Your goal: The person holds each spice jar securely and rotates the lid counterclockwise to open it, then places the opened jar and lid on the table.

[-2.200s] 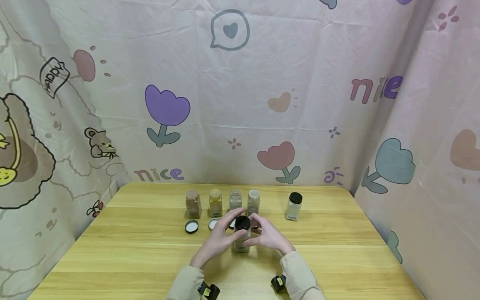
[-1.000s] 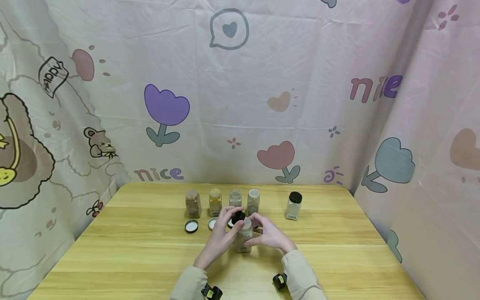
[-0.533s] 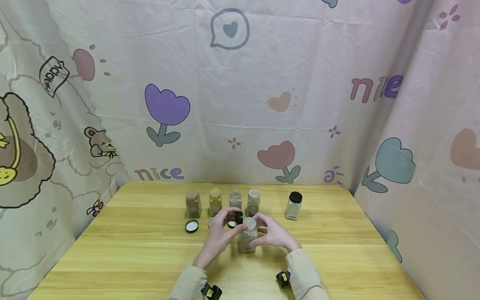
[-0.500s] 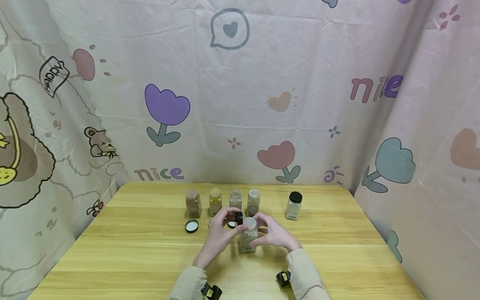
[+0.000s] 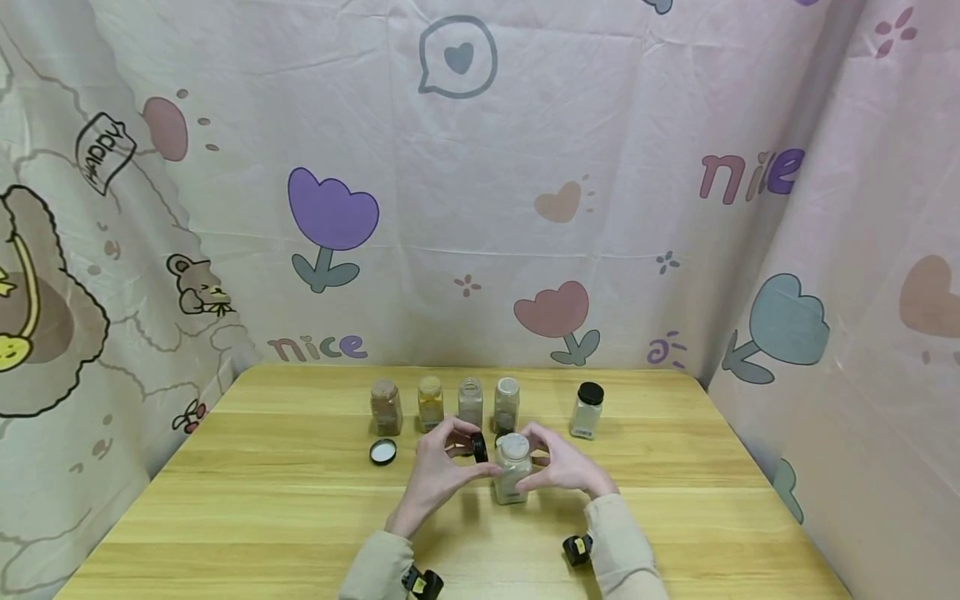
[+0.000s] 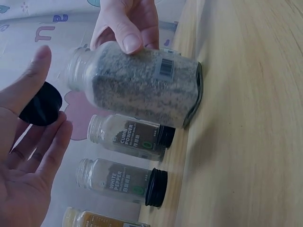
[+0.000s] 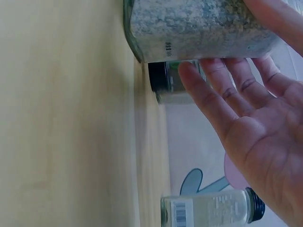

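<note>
In the head view my left hand pinches a black screw lid, tilted on edge and apart from the jar's mouth. Beside it my right hand grips an uncapped clear spice jar around its side. The left wrist view shows coarse grey-white grains filling this jar; the right thumb presses its side, and the lid lies between the left thumb and fingers. The jar is upright; whether its base touches the table I cannot tell. In the right wrist view, right fingers pass beneath the jar's side.
Behind the hands stand uncapped jars in a row: brown, yellow, white pepper and cumin powder. Upturned black lids lie before them, one at the left. A black-capped jar stands at the right.
The lid has come off the jar in my left hand and turned on edge. My right hand has shifted the jar to the right, away from the lid.
</note>
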Action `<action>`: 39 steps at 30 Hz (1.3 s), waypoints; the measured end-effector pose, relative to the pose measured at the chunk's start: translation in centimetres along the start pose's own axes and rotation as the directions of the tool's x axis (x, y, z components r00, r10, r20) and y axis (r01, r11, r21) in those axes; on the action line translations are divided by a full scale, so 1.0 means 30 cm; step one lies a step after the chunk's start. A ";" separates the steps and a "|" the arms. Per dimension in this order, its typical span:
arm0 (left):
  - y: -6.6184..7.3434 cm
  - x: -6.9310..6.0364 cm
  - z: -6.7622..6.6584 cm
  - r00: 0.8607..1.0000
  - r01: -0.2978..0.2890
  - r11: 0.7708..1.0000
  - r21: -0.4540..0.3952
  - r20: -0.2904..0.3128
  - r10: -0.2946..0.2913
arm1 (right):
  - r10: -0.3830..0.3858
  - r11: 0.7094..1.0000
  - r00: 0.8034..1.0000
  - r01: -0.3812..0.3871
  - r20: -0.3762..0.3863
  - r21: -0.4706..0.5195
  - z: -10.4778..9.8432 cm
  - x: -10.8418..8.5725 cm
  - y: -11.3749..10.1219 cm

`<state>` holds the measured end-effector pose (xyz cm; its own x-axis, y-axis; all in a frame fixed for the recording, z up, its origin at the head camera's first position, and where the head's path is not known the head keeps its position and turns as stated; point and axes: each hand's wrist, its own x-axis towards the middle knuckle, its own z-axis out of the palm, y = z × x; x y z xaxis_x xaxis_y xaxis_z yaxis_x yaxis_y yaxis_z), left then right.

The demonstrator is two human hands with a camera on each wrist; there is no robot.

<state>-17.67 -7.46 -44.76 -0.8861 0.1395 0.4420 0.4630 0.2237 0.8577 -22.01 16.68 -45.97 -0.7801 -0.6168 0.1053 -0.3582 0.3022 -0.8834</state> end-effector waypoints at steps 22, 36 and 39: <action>-0.023 -0.009 0.027 0.970 0.097 0.990 0.104 0.212 -0.118 | 0.042 0.999 0.997 -0.043 -0.065 -0.010 -0.080 -0.054 0.042; -0.037 -0.015 0.076 0.957 0.122 0.975 0.185 0.239 -0.165 | 0.101 0.993 0.979 -0.110 -0.178 -0.047 -0.128 -0.044 0.059; -0.042 -0.015 0.095 0.958 0.122 0.974 0.191 0.236 -0.166 | 0.092 0.989 0.972 -0.114 -0.217 -0.089 -0.131 -0.036 0.067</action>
<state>-17.79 -5.05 -46.78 -0.9204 0.3237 0.2192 0.3472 0.4195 0.8387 -23.90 20.82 -46.06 -0.9025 -0.4136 0.1204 -0.3118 0.4341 -0.8452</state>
